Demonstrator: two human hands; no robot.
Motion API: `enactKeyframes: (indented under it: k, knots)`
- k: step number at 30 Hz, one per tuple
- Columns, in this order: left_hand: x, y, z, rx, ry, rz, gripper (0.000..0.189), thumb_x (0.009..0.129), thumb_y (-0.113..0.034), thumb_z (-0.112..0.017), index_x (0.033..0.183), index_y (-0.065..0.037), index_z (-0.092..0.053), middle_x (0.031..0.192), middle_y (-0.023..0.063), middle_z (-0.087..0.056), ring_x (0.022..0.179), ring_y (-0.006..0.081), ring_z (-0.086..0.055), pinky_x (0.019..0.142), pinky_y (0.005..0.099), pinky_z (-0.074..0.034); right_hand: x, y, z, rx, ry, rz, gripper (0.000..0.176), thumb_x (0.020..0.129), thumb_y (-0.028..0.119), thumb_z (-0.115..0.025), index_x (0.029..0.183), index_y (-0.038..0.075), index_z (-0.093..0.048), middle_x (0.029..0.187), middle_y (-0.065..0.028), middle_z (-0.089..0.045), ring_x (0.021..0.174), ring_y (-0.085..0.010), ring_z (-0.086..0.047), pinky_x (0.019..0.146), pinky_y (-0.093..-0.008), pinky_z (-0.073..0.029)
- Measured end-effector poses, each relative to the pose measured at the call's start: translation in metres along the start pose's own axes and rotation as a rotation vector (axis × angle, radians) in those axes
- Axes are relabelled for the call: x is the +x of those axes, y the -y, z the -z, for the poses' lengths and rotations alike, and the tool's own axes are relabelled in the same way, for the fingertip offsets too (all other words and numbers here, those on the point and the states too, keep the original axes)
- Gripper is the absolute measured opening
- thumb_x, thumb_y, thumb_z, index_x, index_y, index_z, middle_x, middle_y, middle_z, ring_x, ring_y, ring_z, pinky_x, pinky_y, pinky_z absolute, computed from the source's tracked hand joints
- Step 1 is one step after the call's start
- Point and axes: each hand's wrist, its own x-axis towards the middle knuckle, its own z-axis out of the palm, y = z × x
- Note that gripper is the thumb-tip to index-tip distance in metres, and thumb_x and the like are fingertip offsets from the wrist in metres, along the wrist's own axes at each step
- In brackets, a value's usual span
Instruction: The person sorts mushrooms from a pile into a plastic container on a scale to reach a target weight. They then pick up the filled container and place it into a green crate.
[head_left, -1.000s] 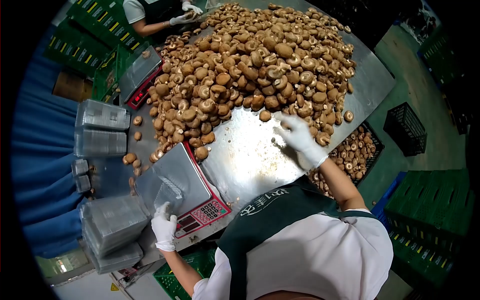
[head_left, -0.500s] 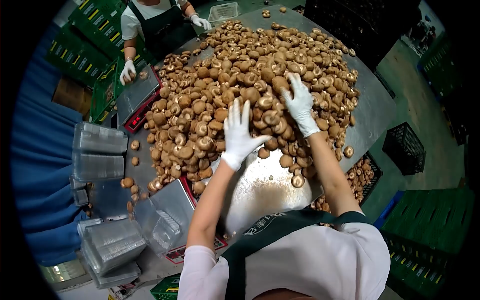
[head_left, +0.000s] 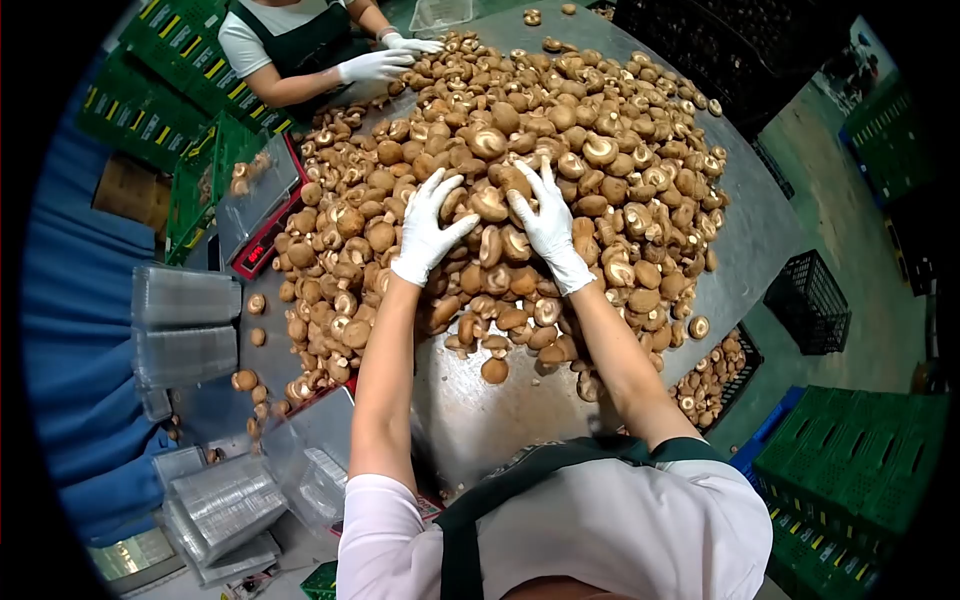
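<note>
A broad heap of brown shiitake mushrooms covers the metal table. In white gloves, both of my hands rest on the near side of the heap. My left hand has its fingers spread over mushrooms on the left, thumb pointing inward. Opposite it, my right hand lies with fingers apart against mushrooms on the right. Between the two palms sits a cluster of mushrooms, touched from both sides. Below the hands, loose mushrooms have spread onto the metal.
Across the table, a co-worker's gloved hands touch the heap's far edge. A scale with mushrooms on it stands at left. Stacked clear plastic trays line the left side. A crate of mushrooms and green crates are at right.
Both my hands have come closer together around a cluster, the right moving left and down, the left moving left. Mushrooms have slid toward me. The co-worker's hands have moved to the heap.
</note>
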Motion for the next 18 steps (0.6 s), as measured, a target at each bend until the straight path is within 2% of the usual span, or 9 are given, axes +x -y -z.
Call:
enactKeyframes:
  k: [1,2,3,5,7,10,13,15,18]
  knots:
    - [-0.007,-0.005,0.002,-0.034,-0.032,-0.019,0.068,0.072,-0.041,-0.073,0.13,-0.013,-0.052,0.142,0.0138,-0.042,0.129,0.0324,-0.041,0.11,0.0468,-0.026,-0.003,0.002,0.0,0.028,0.022,0.001,0.05,0.087,0.051,-0.056,0.132,0.03,-0.052,0.147,-0.0238,-0.031,0.12,-0.0382,-0.05,0.095,-0.0392,-0.045]
    - [-0.017,-0.005,0.002,-0.126,-0.062,-0.038,0.064,0.073,-0.035,-0.074,0.128,-0.012,-0.053,0.141,0.0143,-0.042,0.129,0.0324,-0.041,0.108,0.0445,-0.029,-0.008,0.002,-0.005,0.01,-0.007,0.041,0.049,0.086,0.05,-0.057,0.129,0.027,-0.055,0.144,-0.0216,-0.038,0.119,-0.0358,-0.051,0.096,-0.0388,-0.044]
    - [-0.027,-0.007,0.003,-0.218,-0.061,-0.05,0.063,0.073,-0.035,-0.074,0.127,-0.011,-0.054,0.139,0.0151,-0.044,0.129,0.0342,-0.04,0.108,0.0454,-0.03,-0.012,0.002,-0.005,0.017,0.116,0.076,0.05,0.085,0.05,-0.058,0.128,0.023,-0.056,0.137,-0.0189,-0.047,0.12,-0.0343,-0.05,0.098,-0.039,-0.043]
    - [-0.053,-0.016,0.006,-0.031,-0.098,-0.127,0.062,0.073,-0.035,-0.074,0.126,-0.011,-0.055,0.136,0.0165,-0.045,0.129,0.0365,-0.039,0.108,0.0462,-0.03,-0.028,0.014,-0.015,-0.069,0.133,0.18,0.051,0.084,0.049,-0.059,0.127,0.02,-0.057,0.132,-0.0167,-0.052,0.12,-0.0332,-0.048,0.099,-0.0397,-0.042]
    - [-0.078,-0.024,0.007,0.049,-0.166,-0.14,0.063,0.071,-0.035,-0.075,0.126,-0.01,-0.056,0.136,0.0175,-0.044,0.129,0.0375,-0.038,0.107,0.0457,-0.031,-0.037,0.023,-0.022,-0.041,0.179,0.241,0.054,0.084,0.049,-0.06,0.129,0.02,-0.055,0.133,-0.0173,-0.051,0.12,-0.0343,-0.046,0.099,-0.0412,-0.042]
    - [-0.12,-0.032,0.001,-0.023,-0.23,-0.013,0.065,0.069,-0.034,-0.077,0.126,-0.01,-0.056,0.135,0.0172,-0.045,0.125,0.0369,-0.041,0.104,0.0424,-0.036,-0.044,0.029,-0.027,0.013,0.209,0.252,0.056,0.084,0.05,-0.059,0.131,0.02,-0.053,0.134,-0.0189,-0.049,0.12,-0.0357,-0.046,0.099,-0.0426,-0.041]
    - [-0.157,-0.041,-0.02,0.16,-0.144,-0.101,0.067,0.069,-0.035,-0.076,0.125,-0.006,-0.054,0.132,0.0188,-0.047,0.124,0.0392,-0.042,0.104,0.0475,-0.033,-0.061,0.036,-0.034,0.191,0.292,0.303,0.057,0.082,0.044,-0.063,0.13,0.015,-0.054,0.135,-0.0212,-0.047,0.125,-0.0372,-0.043,0.105,-0.0444,-0.035]
    - [-0.19,-0.036,-0.048,0.126,-0.281,-0.004,0.065,0.068,-0.039,-0.075,0.12,-0.006,-0.055,0.131,0.019,-0.046,0.125,0.041,-0.04,0.104,0.051,-0.031,-0.078,0.055,-0.032,0.09,0.311,0.463,0.056,0.076,0.04,-0.067,0.124,0.013,-0.058,0.136,-0.0176,-0.047,0.126,-0.0371,-0.041,0.106,-0.0439,-0.034]
    - [-0.226,-0.049,-0.046,0.31,-0.289,0.039,0.063,0.067,-0.034,-0.076,0.12,-0.007,-0.056,0.131,0.0199,-0.045,0.125,0.0419,-0.039,0.104,0.0525,-0.03,-0.103,0.049,-0.031,0.038,0.372,0.561,0.053,0.072,0.034,-0.071,0.12,0.014,-0.061,0.137,-0.0146,-0.048,0.125,-0.0367,-0.042,0.105,-0.0444,-0.036]
